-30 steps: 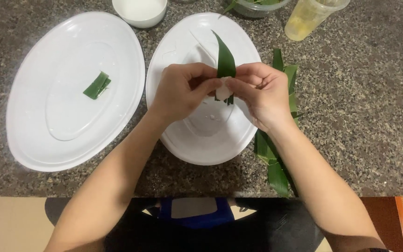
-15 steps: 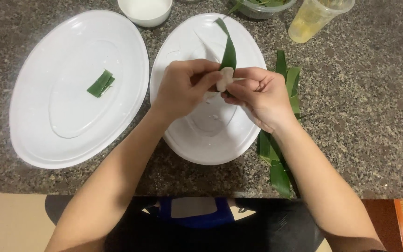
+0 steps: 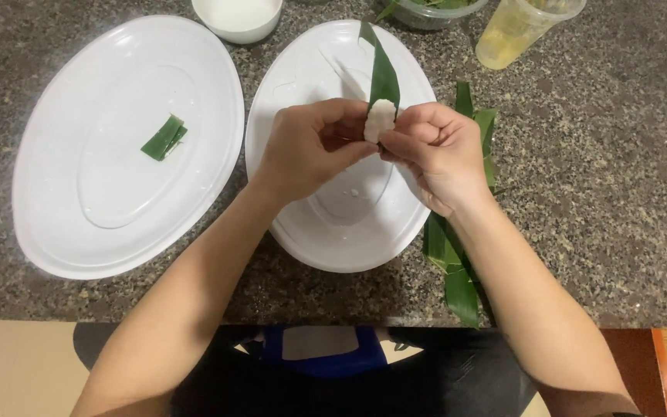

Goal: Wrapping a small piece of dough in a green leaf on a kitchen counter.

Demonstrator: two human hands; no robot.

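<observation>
Both hands, left [image 3: 310, 150] and right [image 3: 434, 150], pinch a white lump [image 3: 380, 120] against a long leaf [image 3: 384, 69] above the middle plate [image 3: 303, 224]. Wrapping looks barely begun: 1 folded parcel [image 3: 164, 137] lies on the left plate [image 3: 55, 193]; spare leaves [image 3: 453, 262] wait on the worktop [image 3: 619, 193]. The leaf's long axis points away, tip up-left.

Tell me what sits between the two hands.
In the head view, a white lump of dough on a green leaf strip sits pinched between the left hand and right hand.
</observation>
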